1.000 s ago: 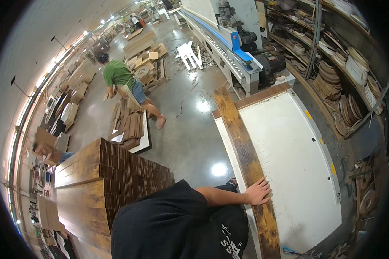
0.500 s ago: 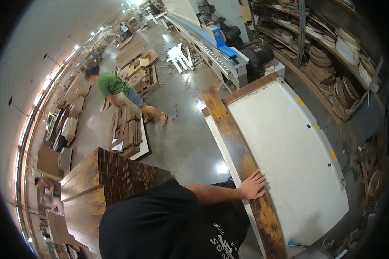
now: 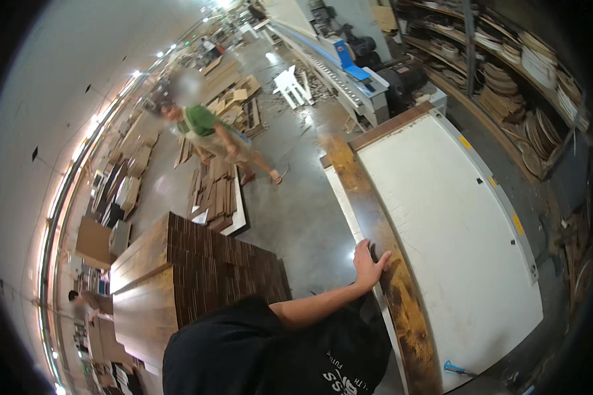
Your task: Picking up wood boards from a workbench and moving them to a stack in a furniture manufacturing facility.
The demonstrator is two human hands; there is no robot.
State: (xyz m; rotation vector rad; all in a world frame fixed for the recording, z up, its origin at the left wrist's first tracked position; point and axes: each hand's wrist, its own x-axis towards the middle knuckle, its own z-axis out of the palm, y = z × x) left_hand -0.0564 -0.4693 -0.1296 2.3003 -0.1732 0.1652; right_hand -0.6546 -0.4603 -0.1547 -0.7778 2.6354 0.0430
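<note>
Only one hand [image 3: 369, 264] shows, which side I cannot tell; its fingers lie spread, flat on the near edge of a long brown plank [image 3: 375, 217]; beside the plank lies a white panel [image 3: 454, 217]; a stack of boards [image 3: 197, 276] stands left.

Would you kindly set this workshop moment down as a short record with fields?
Setting: woodworking shop with a glossy concrete floor
Right hand: flat on the long brown wooden board, fingers spread, gripping nothing
Left hand: not in view
Board: lies along the left edge of the large white flat table
To the left: tall stack of dark wood planks
Background: a person in a green shirt bending over low stacks of wood pieces
Far right: shelves of curved wooden parts
</note>
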